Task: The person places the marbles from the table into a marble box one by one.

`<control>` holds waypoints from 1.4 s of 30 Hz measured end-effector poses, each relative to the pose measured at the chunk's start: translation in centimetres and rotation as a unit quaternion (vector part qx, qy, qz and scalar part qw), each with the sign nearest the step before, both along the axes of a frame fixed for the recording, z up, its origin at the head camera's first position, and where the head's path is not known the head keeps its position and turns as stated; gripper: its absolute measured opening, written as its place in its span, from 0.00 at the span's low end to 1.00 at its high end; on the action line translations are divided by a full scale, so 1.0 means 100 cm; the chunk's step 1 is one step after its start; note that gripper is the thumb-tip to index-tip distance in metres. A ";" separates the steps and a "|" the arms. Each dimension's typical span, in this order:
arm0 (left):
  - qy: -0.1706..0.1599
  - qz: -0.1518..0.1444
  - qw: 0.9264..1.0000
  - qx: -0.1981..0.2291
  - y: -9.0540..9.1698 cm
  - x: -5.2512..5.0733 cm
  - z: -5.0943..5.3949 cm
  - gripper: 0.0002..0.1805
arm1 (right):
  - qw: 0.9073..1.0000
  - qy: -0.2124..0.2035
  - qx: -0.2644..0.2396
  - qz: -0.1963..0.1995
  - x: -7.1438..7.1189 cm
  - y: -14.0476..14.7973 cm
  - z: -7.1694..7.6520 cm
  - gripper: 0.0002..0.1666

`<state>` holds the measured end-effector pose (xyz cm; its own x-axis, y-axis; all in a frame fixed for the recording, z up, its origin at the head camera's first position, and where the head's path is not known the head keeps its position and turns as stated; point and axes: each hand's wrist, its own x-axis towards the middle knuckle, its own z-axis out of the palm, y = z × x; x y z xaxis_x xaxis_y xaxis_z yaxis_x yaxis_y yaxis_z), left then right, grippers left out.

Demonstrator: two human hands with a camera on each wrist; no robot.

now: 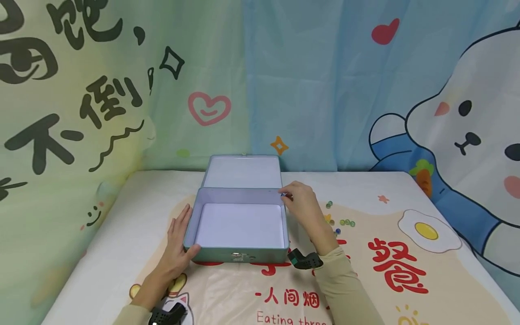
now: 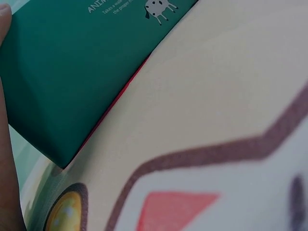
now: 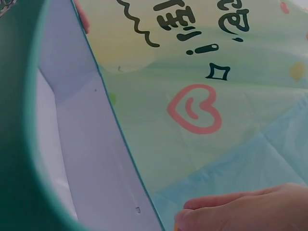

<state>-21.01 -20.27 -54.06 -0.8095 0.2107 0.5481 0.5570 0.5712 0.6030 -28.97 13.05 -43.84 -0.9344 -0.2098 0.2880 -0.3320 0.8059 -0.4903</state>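
Green box (image 1: 260, 255), open, set near the back edge of the table (image 1: 361, 186); seemingly steadied by the left hand (image 1: 176, 246), fingers extended. Small blue item (image 1: 283, 194) is pinched by the right hand (image 1: 304, 206) at the box's back-right corner.

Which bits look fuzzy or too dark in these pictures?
Head view: bright and fairly even, with the open green rectangular box clear; left wrist view: dimmer, the box's green side dark, and the white cat printed on the cream cloth soft-edged; right wrist view: the box's near green wall blurred, while the pink heart outline on the pale green curtain looks sharper.
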 end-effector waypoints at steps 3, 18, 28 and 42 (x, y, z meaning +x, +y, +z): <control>-0.007 0.002 1.000 0.001 0.002 0.001 -0.001 0.50 | 1.000 0.002 0.020 0.011 -0.004 0.000 -0.001 0.11; -0.002 -0.003 1.000 0.003 0.005 -0.004 -0.001 0.51 | 0.975 0.071 0.168 0.123 -0.033 -0.020 0.019 0.09; 0.003 0.000 1.000 0.008 0.003 -0.005 -0.003 0.51 | 0.946 0.059 0.243 0.204 -0.036 -0.050 0.020 0.11; -0.001 -0.002 1.000 0.008 0.000 0.000 -0.001 0.51 | 0.903 0.039 0.297 0.307 -0.049 -0.067 0.008 0.11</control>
<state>-21.02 -20.22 -54.12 -0.8097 0.2047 0.5499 0.5579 0.5592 0.6133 -33.85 6.39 -43.02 -0.5714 -0.8206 0.0143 -0.8205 0.5715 0.0118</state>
